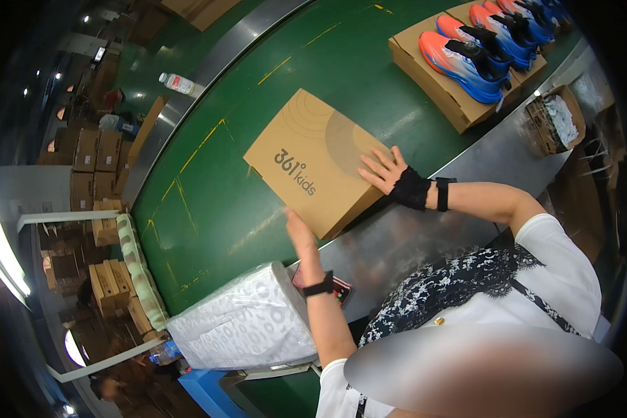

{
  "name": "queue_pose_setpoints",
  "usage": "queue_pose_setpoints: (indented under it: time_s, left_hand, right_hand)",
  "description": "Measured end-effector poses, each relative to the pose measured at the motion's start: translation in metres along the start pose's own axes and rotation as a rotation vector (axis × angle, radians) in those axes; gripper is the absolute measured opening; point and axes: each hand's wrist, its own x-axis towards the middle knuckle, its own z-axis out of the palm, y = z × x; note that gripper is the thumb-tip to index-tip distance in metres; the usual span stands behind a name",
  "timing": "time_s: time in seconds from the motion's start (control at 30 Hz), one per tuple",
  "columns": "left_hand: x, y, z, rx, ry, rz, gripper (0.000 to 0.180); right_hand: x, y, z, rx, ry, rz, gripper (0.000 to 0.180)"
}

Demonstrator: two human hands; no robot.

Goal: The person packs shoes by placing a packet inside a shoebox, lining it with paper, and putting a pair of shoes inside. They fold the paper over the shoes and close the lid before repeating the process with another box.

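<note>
A closed brown cardboard shoe box (313,150) with dark printing on its lid lies on the green belt. My right hand (389,171), in a black lace-edged wrist cover, rests on the lid's right edge with its fingers spread. At the box's near left side, my left hand (300,233) is held edge-on against the cardboard. Its fingers look stretched out, though partly hidden by the hand itself. A dark band (319,285) circles my left wrist.
Orange and blue sneakers (463,66) stand on brown boxes (449,90) at the far right. A patterned, plastic-wrapped block (240,320) lies near left. A metal ledge (390,244) runs along the near side. Beyond the belt lies a bottle (180,85); at right is an open carton (557,122).
</note>
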Motion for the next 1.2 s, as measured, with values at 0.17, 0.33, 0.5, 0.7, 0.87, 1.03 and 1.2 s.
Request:
queue_pose_setpoints:
  time_s: [0.17, 0.33, 0.5, 0.7, 0.87, 1.03, 1.2]
  left_hand:
    - [-0.003, -0.032, 0.019, -0.058, 0.092, 0.136, 0.049]
    - [-0.011, -0.051, 0.033, 0.221, 0.256, 0.435, 0.045]
    - [0.006, -0.020, 0.015, -0.683, -0.304, -0.120, 0.053]
    - [-0.043, 0.019, 0.007, -0.815, -0.394, -0.083, 0.058]
    - [-0.080, -0.006, -0.059, -0.881, -0.239, 0.298, 0.059]
    - [-0.091, -0.052, -0.135, -0.957, 0.023, 0.234, 0.058]
    - [-0.108, -0.088, -0.191, -1.037, 0.316, 0.166, 0.058]
  right_hand:
    - [-0.005, 0.000, -0.020, 0.054, -0.110, -0.027, 0.045]
    - [-0.023, 0.005, -0.022, -0.004, -0.051, -0.055, 0.043]
    - [0.007, 0.011, -0.033, 0.110, -0.184, 0.001, 0.038]
    - [0.043, 0.029, -0.096, 0.064, 0.094, -0.099, 0.037]
    - [0.016, 0.095, -0.101, 0.003, 0.244, -0.093, 0.059]
    - [-0.019, 0.193, -0.113, -0.268, 0.007, 0.150, 0.054]
    - [-0.002, 0.237, -0.138, -0.153, -0.476, 0.528, 0.062]
